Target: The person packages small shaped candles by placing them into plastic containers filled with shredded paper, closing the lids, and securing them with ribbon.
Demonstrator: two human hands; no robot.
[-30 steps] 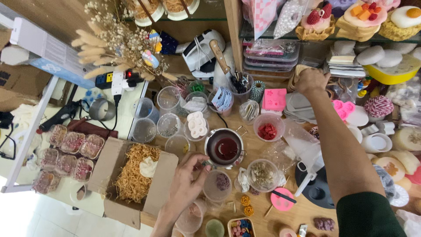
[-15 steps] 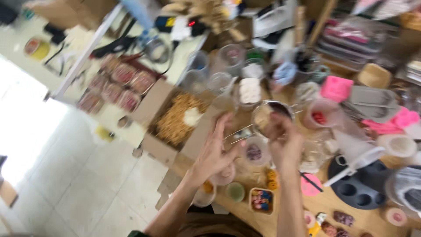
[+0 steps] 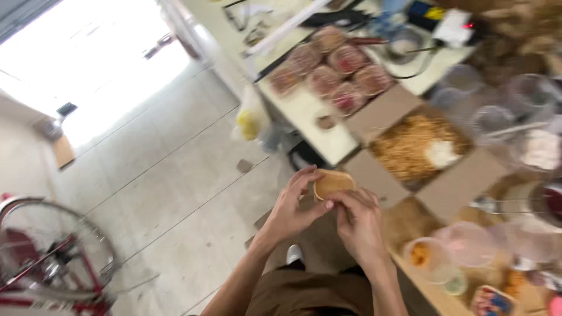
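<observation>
Both hands meet over my lap, off the table's edge, around a small round tan cup (image 3: 331,183). My left hand (image 3: 291,208) grips its left rim with thumb and fingers. My right hand (image 3: 358,219) closes on its lower right side. The cup's inside looks orange-brown; what it holds is too blurred to tell. An open cardboard box (image 3: 383,178) with yellow shredded filling (image 3: 411,147) and a white piece in it stands just right of the hands.
Several pink round pieces in clear packs (image 3: 331,67) lie on the white table (image 3: 304,111). Clear plastic cups (image 3: 468,244) and a dark pot (image 3: 550,202) crowd the wooden bench at right. A bicycle wheel (image 3: 50,251) stands on the tiled floor at left.
The view has swung left and down, off the bench toward the floor. My right hand came back from the far shelf, and both hands now hold the tan cup over my lap.
</observation>
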